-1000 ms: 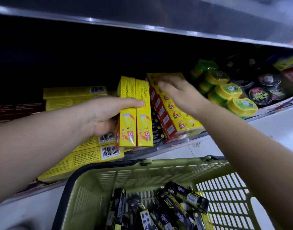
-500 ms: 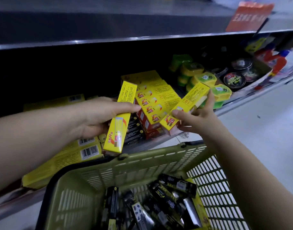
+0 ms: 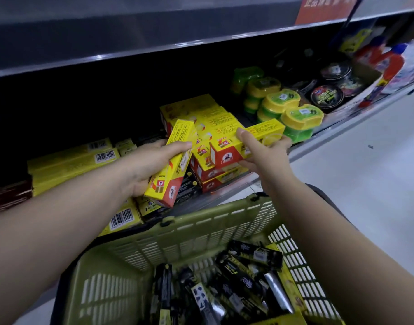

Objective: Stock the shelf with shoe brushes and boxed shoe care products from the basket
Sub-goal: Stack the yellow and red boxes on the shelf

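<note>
The left hand (image 3: pixel 147 165) reaches out over the basket (image 3: pixel 201 221), its grip wrapped round a tilted yellow box (image 3: pixel 172 165) — thumb across the top. The right hand (image 3: pixel 264 158) clasps a second yellow box (image 3: pixel 260 134), held level over the stacked boxes (image 3: pixel 201 109) on the shelf (image 3: pixel 231 187).

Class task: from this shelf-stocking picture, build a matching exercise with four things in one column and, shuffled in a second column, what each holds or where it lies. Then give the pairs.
Column one:
1 left hand
2 right hand
3 black packets
4 round black tins

Column two:
A in the green basket
B grips the tilted yellow box
C right of the green tubs
D holds the flat-lying yellow box

Pairs: 1-B; 2-D; 3-A; 4-C.
</note>
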A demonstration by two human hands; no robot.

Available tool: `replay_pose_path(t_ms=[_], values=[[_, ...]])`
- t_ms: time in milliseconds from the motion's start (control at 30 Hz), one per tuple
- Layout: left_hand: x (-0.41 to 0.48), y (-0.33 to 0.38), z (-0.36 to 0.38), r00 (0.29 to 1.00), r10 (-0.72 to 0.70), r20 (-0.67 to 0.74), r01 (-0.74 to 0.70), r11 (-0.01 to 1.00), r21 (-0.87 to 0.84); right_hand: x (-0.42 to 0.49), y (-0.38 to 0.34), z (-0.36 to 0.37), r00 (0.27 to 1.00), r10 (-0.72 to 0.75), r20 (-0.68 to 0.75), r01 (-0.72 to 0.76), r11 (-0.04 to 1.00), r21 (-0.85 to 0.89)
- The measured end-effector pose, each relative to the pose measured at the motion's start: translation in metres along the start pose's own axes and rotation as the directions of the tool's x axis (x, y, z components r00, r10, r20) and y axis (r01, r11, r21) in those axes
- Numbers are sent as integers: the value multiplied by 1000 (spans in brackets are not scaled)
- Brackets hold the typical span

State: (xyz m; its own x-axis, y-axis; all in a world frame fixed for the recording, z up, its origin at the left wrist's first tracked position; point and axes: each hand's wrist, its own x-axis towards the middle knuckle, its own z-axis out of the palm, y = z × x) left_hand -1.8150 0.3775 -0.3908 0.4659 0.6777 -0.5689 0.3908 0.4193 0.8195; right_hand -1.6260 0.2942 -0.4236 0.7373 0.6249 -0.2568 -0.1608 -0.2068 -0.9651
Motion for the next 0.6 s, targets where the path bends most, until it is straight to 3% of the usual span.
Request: replay_pose_path(t_ms=[100, 233, 600], values=[[-2, -1, 4, 999, 12, 42, -9, 997, -74, 4, 1, 5, 993, -78, -92, 55, 971, -234], [-4, -1, 10, 997, 63, 35, -58, 991, -122, 6, 2, 4, 974, -175, -141, 79, 854, -515], [3, -2, -2, 991, 115, -68, -116, 993, -11, 0, 10, 5, 985, -149, -85, 86, 859, -505]])
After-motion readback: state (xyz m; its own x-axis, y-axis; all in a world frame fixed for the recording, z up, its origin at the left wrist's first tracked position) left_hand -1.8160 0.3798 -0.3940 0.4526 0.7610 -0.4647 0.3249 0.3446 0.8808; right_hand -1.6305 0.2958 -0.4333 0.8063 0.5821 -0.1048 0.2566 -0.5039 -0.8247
